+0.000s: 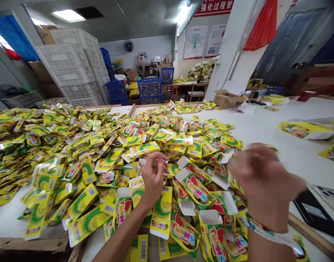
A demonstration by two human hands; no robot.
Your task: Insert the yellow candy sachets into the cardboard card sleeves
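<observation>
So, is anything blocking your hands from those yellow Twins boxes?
Nothing visible does. The left hand is right above the flattened Twins cartons, and the blurred right hand is over the pile's right edge.

Cartons (101, 163) heaped on table (278, 145); crates (74, 69) behind at L, phone (327, 196) at R edge.

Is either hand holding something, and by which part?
No hold is visible. The left hand curls empty over the flat cartons; the right hand is too blurred to tell.
</observation>
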